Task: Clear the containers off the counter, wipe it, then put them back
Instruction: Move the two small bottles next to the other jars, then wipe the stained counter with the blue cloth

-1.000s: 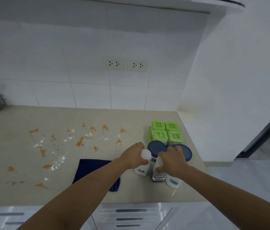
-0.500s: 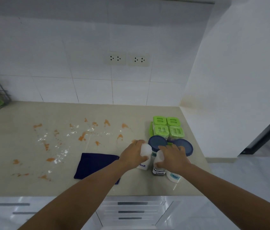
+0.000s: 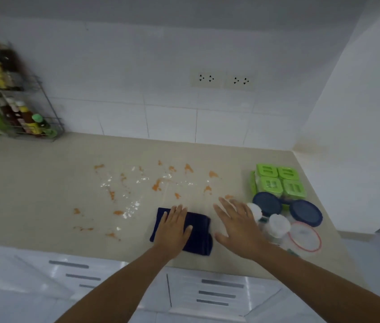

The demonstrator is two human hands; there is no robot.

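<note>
Hazard: the right grip, fingers spread wide and holding nothing, is just beside the containers at 3 o'clock on the table, so a careless sweep could topple the white-capped jars. The left grip presses flat on the dark blue cloth at 6 o'clock. The containers cluster tightly under green square, blue round and white lids.

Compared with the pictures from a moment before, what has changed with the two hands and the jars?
Both hands let go of the white-lidded jars and moved left. The left hand now rests flat on the blue cloth. The right hand is open with spread fingers, beside the jars. The jars, the green-lidded boxes, the cloth and the orange stains stayed where they were.
</note>
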